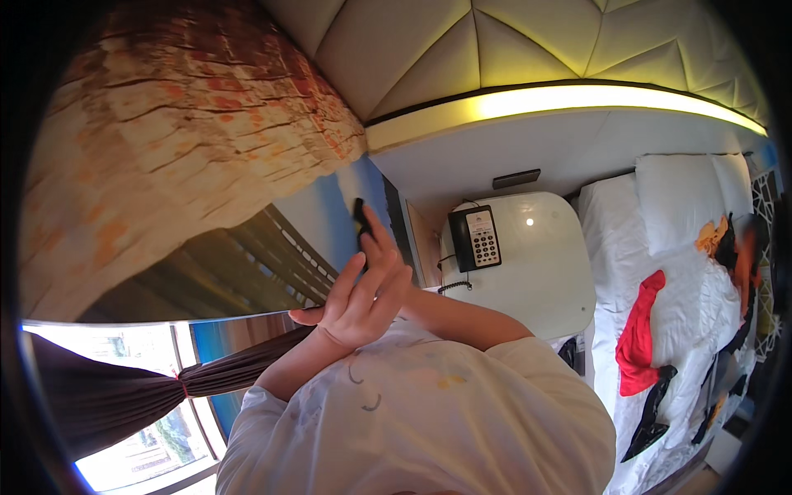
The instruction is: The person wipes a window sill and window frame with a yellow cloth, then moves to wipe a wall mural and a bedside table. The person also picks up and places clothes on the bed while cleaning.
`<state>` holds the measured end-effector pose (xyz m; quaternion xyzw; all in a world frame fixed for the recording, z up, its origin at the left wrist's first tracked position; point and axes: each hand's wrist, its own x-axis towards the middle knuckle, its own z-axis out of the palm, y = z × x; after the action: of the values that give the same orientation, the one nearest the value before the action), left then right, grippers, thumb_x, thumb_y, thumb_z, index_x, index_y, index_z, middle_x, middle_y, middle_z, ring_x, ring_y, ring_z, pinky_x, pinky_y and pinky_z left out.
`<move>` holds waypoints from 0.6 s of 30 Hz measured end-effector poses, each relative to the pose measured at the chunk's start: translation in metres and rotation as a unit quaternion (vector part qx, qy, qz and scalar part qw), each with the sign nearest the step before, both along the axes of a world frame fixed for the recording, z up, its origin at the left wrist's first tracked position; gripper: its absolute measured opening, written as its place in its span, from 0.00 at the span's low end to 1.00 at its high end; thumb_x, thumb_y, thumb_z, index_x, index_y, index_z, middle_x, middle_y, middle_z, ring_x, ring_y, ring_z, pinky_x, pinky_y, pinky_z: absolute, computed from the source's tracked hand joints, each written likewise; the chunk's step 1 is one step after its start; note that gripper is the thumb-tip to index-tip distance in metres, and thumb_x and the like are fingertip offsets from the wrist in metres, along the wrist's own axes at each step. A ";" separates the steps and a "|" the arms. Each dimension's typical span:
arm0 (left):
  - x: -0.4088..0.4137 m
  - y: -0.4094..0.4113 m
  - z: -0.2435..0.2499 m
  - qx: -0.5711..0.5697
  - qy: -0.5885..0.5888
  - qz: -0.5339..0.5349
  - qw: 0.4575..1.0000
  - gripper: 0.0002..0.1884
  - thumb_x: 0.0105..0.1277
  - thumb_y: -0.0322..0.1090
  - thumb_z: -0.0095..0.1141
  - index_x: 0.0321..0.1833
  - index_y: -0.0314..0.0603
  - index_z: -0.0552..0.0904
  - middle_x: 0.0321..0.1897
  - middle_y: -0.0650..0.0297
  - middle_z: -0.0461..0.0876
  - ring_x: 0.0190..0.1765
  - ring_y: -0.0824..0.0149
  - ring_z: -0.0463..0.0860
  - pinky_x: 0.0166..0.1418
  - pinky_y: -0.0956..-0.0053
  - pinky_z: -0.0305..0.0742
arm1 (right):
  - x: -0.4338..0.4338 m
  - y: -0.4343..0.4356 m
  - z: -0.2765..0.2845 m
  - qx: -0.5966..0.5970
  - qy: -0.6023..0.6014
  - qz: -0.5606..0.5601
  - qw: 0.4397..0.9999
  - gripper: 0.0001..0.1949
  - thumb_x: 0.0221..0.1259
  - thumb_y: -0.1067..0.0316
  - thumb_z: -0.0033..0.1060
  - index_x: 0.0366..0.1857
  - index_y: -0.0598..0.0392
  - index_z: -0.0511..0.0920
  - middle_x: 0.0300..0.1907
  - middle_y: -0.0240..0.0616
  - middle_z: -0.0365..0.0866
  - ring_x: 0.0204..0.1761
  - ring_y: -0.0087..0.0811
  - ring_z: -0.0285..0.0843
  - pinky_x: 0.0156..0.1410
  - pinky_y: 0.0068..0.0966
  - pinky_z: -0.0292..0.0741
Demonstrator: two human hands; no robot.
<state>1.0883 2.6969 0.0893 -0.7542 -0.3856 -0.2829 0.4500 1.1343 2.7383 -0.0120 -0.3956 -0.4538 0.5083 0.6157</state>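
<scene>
In front of my chest, my left hand (356, 303) is raised with its fingers apart, and it overlaps my right hand. My right forearm (464, 318) comes in from the right, and most of my right hand (378, 238) is hidden behind the left. Beside the topmost fingers is a small dark object (360, 213). It is blurred, and I cannot tell what it is or how it is held. Behind both hands stands a wall with a large printed mural (185, 161). My white T-shirt (421, 421) fills the lower middle.
To the right, a black desk telephone (475, 238) with a coiled cord rests on a white bedside table (538, 272). Beyond is a bed (606, 247) with white bedding, a red garment (640, 340) and other clothes. A tied dark curtain (117, 390) hangs at the window, lower left.
</scene>
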 end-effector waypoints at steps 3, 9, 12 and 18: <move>-0.003 -0.002 -0.002 -0.006 0.007 -0.004 1.000 0.05 0.67 0.39 0.65 0.41 0.63 0.92 0.48 0.76 0.90 0.62 0.66 0.82 0.77 0.56 0.68 | 0.008 -0.002 0.055 0.168 0.018 0.028 0.985 0.27 0.80 0.66 0.49 0.80 0.58 0.64 0.82 0.52 0.63 0.85 0.48 0.55 0.88 0.36 0.51; -0.006 -0.010 0.022 -0.067 -0.004 -0.060 0.996 0.10 0.61 0.41 0.68 0.44 0.68 0.92 0.54 0.75 0.89 0.65 0.61 0.81 0.84 0.55 0.54 | -0.001 0.078 0.023 0.138 0.042 0.049 0.988 0.27 0.81 0.66 0.47 0.81 0.58 0.63 0.82 0.52 0.62 0.85 0.47 0.56 0.88 0.35 0.51; -0.005 -0.009 0.024 -0.061 -0.013 -0.068 0.996 0.10 0.61 0.40 0.67 0.44 0.69 0.93 0.53 0.76 0.89 0.64 0.61 0.82 0.87 0.57 0.45 | 0.002 0.088 -0.026 -0.044 0.037 0.044 0.997 0.27 0.82 0.61 0.43 0.80 0.58 0.64 0.80 0.54 0.66 0.82 0.50 0.62 0.85 0.34 0.58; -0.003 -0.003 0.023 -0.049 -0.021 -0.082 0.995 0.10 0.62 0.41 0.66 0.44 0.67 0.93 0.52 0.75 0.89 0.63 0.62 0.83 0.84 0.60 0.54 | 0.001 0.009 -0.083 -0.280 0.003 0.056 0.958 0.29 0.81 0.56 0.40 0.80 0.59 0.65 0.77 0.56 0.69 0.78 0.53 0.67 0.81 0.35 0.64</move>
<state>1.0849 2.6934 0.1125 -0.7981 -0.3451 -0.3155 0.3800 1.1349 2.7473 -0.0951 -0.5246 -0.3127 0.6497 0.4526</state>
